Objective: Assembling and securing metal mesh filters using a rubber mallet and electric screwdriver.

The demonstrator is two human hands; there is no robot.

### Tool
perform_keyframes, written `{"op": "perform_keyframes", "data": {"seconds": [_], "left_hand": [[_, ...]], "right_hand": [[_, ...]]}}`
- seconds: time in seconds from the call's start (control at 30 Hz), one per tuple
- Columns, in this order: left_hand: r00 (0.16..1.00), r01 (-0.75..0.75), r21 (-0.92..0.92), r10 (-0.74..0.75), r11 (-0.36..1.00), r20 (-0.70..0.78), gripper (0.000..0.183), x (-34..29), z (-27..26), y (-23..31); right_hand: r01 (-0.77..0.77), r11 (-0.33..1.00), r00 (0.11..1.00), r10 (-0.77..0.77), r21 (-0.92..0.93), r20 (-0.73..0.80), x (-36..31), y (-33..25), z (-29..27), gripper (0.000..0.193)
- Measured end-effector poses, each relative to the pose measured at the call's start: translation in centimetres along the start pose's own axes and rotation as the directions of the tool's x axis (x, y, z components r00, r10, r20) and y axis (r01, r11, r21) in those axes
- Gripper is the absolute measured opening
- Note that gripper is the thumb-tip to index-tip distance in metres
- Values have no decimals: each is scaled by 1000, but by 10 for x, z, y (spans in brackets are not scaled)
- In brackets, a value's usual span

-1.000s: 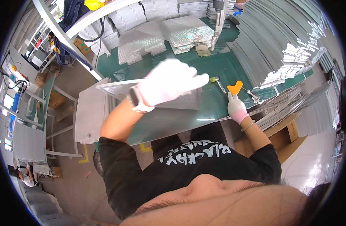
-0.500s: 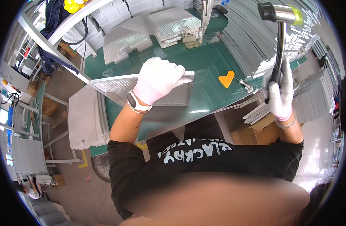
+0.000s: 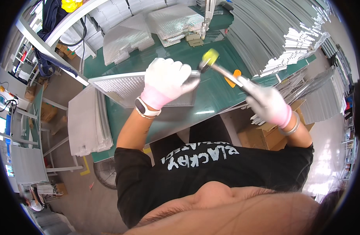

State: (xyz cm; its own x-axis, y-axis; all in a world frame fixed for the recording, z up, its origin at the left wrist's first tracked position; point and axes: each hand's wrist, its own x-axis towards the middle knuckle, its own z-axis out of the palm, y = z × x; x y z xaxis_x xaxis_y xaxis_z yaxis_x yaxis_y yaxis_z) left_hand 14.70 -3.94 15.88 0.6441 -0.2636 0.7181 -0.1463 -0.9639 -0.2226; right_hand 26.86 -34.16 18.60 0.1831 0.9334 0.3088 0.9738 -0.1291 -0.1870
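Two white gloves with pink cuffs covered the person's two hands. The left hand [image 3: 163,78] had its fingers curled over the top edge of one framed panel [image 3: 123,87], gripping it near its right corner; the panel stood tilted on edge, below and to the left of those fingers. The right hand [image 3: 269,106] had its fingers closed around the handle of one hammer [image 3: 224,72], whose single head, with one yellow-green face and one dark face, reached over to just beside the left thumb. Whether the dark face touched the panel's corner could not be told. One orange scraper [image 3: 237,73] lay beyond the right fingers, partly hidden behind the hammer's shaft. All of this was on or over one green table [image 3: 215,100]. Beyond the left fingers lay two piles of textured sheets, a left pile [image 3: 127,41] and a right pile [image 3: 174,21], with one beige metal block [image 3: 194,39] beside the latter. Past the right fingers rose one big stack of grey panels [image 3: 262,37], its layers too many to count. Well to the left of the left fingers lay one stack of pale sheets [image 3: 86,121].
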Motion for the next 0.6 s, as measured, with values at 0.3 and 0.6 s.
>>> {"op": "perform_keyframes", "data": {"seconds": [0.3,0.6], "left_hand": [[931,213,-111,-236,971,-280,34,-6,23,30],[890,276,-38,-270,960,-366,30,-4,33,39]], "right_hand": [[-465,885,871,452,28,195,-8,63,151,61],[-98,733,644,-469,-673,-604,204,63,-55,40]]}}
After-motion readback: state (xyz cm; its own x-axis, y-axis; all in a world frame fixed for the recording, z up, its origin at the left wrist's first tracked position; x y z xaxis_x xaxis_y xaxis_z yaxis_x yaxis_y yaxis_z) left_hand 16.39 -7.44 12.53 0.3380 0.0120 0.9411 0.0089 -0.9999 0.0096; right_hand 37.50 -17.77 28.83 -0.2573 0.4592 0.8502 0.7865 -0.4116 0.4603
